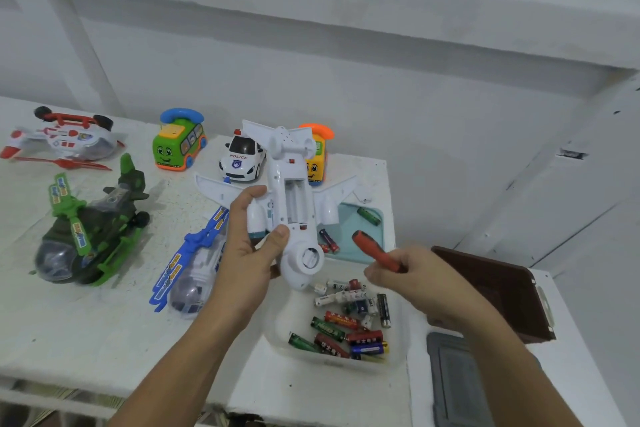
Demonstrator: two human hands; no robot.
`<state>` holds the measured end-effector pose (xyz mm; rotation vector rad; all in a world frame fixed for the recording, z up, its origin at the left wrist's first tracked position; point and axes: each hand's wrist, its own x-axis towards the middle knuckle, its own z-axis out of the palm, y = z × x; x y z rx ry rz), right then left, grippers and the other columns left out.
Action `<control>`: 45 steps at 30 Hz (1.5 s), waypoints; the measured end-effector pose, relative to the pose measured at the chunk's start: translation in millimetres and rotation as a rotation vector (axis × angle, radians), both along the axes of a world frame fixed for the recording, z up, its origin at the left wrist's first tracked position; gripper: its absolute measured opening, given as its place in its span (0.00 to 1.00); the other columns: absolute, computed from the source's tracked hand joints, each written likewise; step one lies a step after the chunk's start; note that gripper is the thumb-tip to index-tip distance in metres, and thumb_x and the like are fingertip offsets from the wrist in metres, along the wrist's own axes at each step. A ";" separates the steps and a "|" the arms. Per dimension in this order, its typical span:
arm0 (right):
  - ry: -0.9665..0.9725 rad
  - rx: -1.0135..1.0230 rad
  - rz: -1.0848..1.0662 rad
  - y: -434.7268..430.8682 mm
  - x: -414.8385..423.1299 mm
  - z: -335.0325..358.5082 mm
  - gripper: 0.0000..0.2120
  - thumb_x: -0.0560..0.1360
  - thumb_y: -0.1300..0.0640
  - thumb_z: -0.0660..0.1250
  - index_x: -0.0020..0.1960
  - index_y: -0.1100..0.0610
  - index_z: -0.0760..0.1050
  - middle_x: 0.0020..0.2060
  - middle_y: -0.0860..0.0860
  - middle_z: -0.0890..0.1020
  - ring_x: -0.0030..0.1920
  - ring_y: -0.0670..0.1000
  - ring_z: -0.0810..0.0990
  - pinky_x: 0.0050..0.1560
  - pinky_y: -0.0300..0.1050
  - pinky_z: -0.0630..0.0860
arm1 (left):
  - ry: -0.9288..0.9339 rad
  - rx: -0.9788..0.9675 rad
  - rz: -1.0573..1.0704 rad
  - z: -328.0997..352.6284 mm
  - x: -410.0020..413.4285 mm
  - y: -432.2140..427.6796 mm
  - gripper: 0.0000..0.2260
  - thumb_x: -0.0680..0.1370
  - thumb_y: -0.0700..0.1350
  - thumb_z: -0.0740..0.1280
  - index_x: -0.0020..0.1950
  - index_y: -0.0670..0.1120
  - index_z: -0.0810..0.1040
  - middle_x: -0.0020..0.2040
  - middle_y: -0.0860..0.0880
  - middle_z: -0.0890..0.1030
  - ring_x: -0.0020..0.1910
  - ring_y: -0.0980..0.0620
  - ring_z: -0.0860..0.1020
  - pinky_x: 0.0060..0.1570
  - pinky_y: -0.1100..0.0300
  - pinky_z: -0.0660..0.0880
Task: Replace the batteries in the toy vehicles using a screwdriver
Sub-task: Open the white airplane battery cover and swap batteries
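My left hand point(251, 246) grips a white toy airplane point(294, 191) held belly-up above the table, nose towards me. Its battery compartment point(296, 201) is uncovered and looks empty. My right hand point(412, 279) holds a red-handled screwdriver point(372, 251), the handle end pointing up and left; its tip is hidden in my fist. Below the plane, a clear plastic tray point(398, 357) holds several loose batteries point(346, 326). A teal tray point(348, 255) behind it carries a few more batteries point(329, 241).
On the white table stand a green helicopter point(91, 236), a blue and white helicopter point(194, 267), a red and white helicopter point(60, 140), a green bus point(178, 144), a police car point(240, 159) and an orange-yellow bus point(318, 159). A brown box point(498, 288) and grey lid point(457, 381) lie right.
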<state>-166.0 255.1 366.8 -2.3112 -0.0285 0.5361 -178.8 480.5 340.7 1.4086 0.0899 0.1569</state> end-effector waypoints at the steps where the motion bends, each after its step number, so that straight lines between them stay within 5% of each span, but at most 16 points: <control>1: 0.006 0.044 -0.041 -3.6 3.2 0.8 0.20 0.77 0.48 0.68 0.50 0.66 0.78 0.25 0.47 0.65 0.23 0.45 0.62 0.27 0.36 0.61 | -0.004 -0.006 -0.001 0.8 1.9 0.1 0.22 0.80 0.37 0.63 0.59 0.66 0.68 0.63 0.49 0.78 0.44 0.58 0.83 0.36 0.59 0.80; 7: -0.003 0.457 -0.351 -20.6 45.3 -3.9 0.09 0.81 0.59 0.60 0.55 0.60 0.78 0.28 0.49 0.66 0.27 0.46 0.61 0.26 0.39 0.58 | -0.015 -0.063 0.003 2.6 16.6 -3.7 0.22 0.80 0.38 0.64 0.58 0.68 0.70 0.67 0.46 0.75 0.47 0.52 0.83 0.37 0.56 0.80; 13: -0.206 0.096 -0.338 -25.2 120.0 -31.4 0.03 0.80 0.58 0.61 0.53 0.56 0.70 0.41 0.52 0.82 0.35 0.50 0.75 0.36 0.45 0.71 | 0.013 -0.134 0.052 4.8 36.7 -8.5 0.21 0.80 0.37 0.63 0.61 0.65 0.69 0.63 0.46 0.79 0.52 0.46 0.81 0.37 0.53 0.81; 16: -0.235 -0.056 -0.300 -19.2 157.5 -44.2 0.02 0.79 0.60 0.61 0.48 0.58 0.69 0.42 0.53 0.80 0.39 0.51 0.74 0.34 0.42 0.67 | 0.028 -0.154 0.077 4.8 44.5 -10.3 0.22 0.80 0.37 0.63 0.61 0.66 0.70 0.64 0.47 0.79 0.55 0.43 0.81 0.38 0.52 0.82; 19: -0.286 -0.159 -0.285 -11.0 189.2 -54.3 0.13 0.78 0.61 0.61 0.36 0.56 0.65 0.35 0.54 0.73 0.44 0.56 0.72 0.31 0.40 0.60 | 0.041 -0.166 0.104 5.1 49.9 -11.7 0.22 0.80 0.38 0.63 0.61 0.66 0.69 0.63 0.49 0.79 0.55 0.45 0.81 0.41 0.49 0.83; 22: -0.310 -0.188 -0.278 -2.1 207.0 -62.4 0.22 0.80 0.49 0.63 0.30 0.57 0.63 0.30 0.54 0.69 0.41 0.56 0.70 0.29 0.42 0.58 | 0.044 -0.187 0.115 5.4 54.8 -12.9 0.23 0.80 0.37 0.63 0.60 0.67 0.70 0.59 0.53 0.82 0.53 0.48 0.82 0.42 0.49 0.83; 25: -0.290 -0.253 -0.246 4.9 211.9 -65.6 0.14 0.77 0.57 0.65 0.40 0.69 0.76 0.35 0.61 0.78 0.40 0.60 0.76 0.35 0.48 0.69 | 0.038 -0.182 0.116 6.5 60.2 -12.8 0.23 0.80 0.37 0.63 0.59 0.67 0.70 0.56 0.55 0.82 0.51 0.51 0.82 0.39 0.53 0.82; 28: -0.303 -0.197 -0.260 2.6 214.3 -68.2 0.13 0.75 0.58 0.66 0.50 0.70 0.79 0.45 0.64 0.82 0.48 0.62 0.80 0.47 0.53 0.75 | 0.044 -0.172 0.115 5.8 64.0 -11.0 0.22 0.80 0.38 0.64 0.61 0.66 0.69 0.56 0.54 0.82 0.50 0.50 0.83 0.40 0.50 0.83; 33: -0.230 -0.046 -0.266 -8.9 211.1 -65.4 0.24 0.76 0.42 0.66 0.47 0.65 0.82 0.43 0.61 0.83 0.40 0.55 0.79 0.38 0.41 0.70 | 0.068 -0.174 0.108 2.9 67.6 -8.3 0.22 0.80 0.38 0.64 0.60 0.67 0.70 0.58 0.49 0.82 0.53 0.46 0.82 0.40 0.50 0.82; 39: -0.270 0.001 -0.281 -18.6 199.8 -58.3 0.09 0.77 0.50 0.67 0.52 0.54 0.79 0.46 0.48 0.81 0.43 0.43 0.77 0.37 0.34 0.68 | 0.088 -0.180 0.095 2.0 70.2 -7.3 0.23 0.80 0.39 0.64 0.64 0.66 0.68 0.60 0.48 0.81 0.55 0.44 0.82 0.41 0.49 0.83; 45: -0.281 -0.035 -0.246 -24.8 190.8 -62.4 0.06 0.77 0.56 0.66 0.54 0.53 0.78 0.47 0.50 0.79 0.44 0.47 0.76 0.36 0.36 0.68 | 0.097 -0.185 0.072 3.7 70.6 -12.4 0.22 0.80 0.38 0.64 0.65 0.64 0.68 0.56 0.50 0.83 0.53 0.43 0.82 0.41 0.48 0.83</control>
